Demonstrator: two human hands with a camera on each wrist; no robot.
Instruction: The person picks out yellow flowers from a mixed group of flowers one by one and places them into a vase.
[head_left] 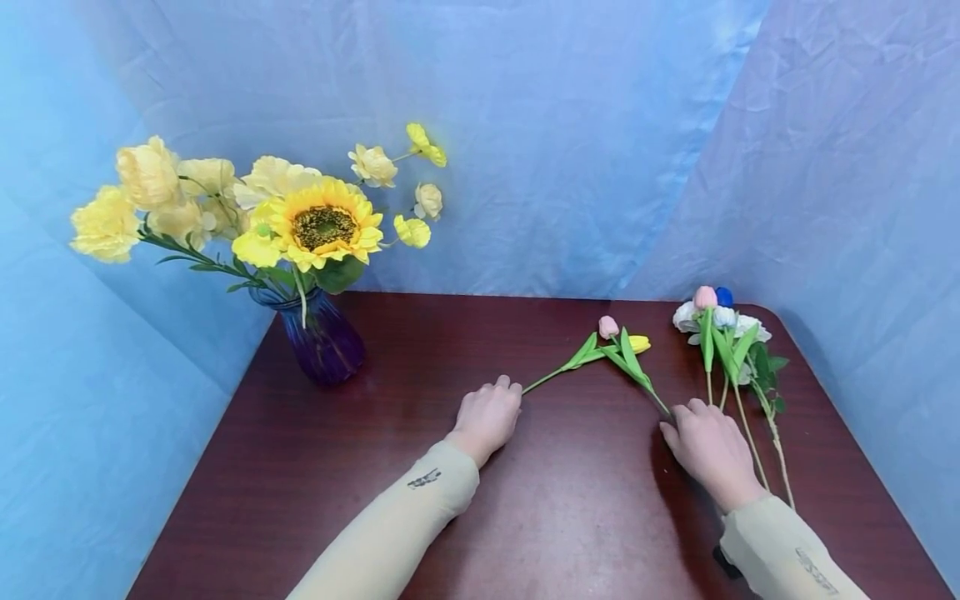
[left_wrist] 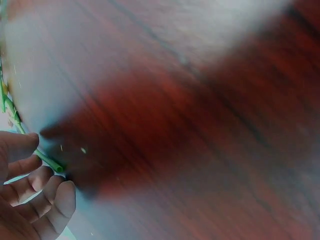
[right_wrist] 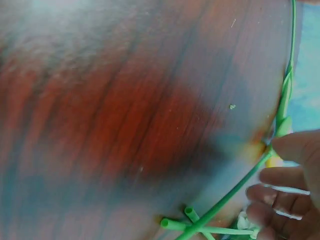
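At the middle of the table, my left hand (head_left: 489,415) pinches the lower stem of a yellow tulip (head_left: 639,343), whose bloom points right. The cut end of its green stem (left_wrist: 59,169) shows beside my fingertips in the left wrist view. Farther right, my right hand (head_left: 712,446) holds the stem of a pink tulip (head_left: 608,327) between thumb and fingers. This stem (right_wrist: 225,199) runs on past the hand in the right wrist view. The two tulips cross near their leaves, low over the tabletop.
A blue-purple glass vase (head_left: 321,337) stands at the back left, full of yellow flowers around a sunflower (head_left: 326,225). Along the right side lie several more flowers, among them another pink tulip (head_left: 705,297) and white blooms (head_left: 750,327). Blue cloth (head_left: 525,150) hangs behind the dark red table (head_left: 315,467).
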